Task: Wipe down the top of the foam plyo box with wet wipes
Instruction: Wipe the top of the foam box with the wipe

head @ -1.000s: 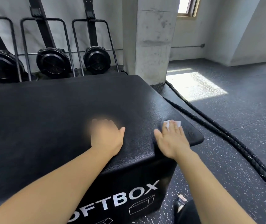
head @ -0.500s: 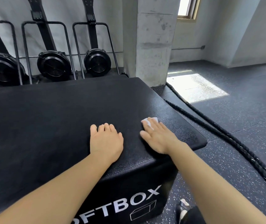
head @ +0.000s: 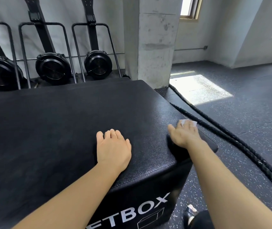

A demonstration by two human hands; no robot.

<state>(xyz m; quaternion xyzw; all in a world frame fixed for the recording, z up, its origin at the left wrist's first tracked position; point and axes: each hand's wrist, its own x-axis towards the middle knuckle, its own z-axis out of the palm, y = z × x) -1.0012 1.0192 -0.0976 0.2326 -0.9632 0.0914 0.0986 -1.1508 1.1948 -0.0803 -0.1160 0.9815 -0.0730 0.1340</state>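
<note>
Wiping is the step in hand. The right hand (head: 184, 135), fingers straight, presses the small white wet wipe (head: 185, 121) onto the black textured foam plyo box (head: 66, 116) near its right edge, while the left hand (head: 113, 149) rests flat, fingers together. The next move likely calls for a firm sweep leftward across the top.

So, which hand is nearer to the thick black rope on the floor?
The right. The right hand presses a white wipe at the right edge of the box, with the rope just beyond it. The left hand lies flat mid-top, farther away.

We have swept our right grip (head: 184, 136), pressing the small white wet wipe (head: 182, 121), back out to the right edge of the black textured foam plyo box (head: 66, 123).
</note>
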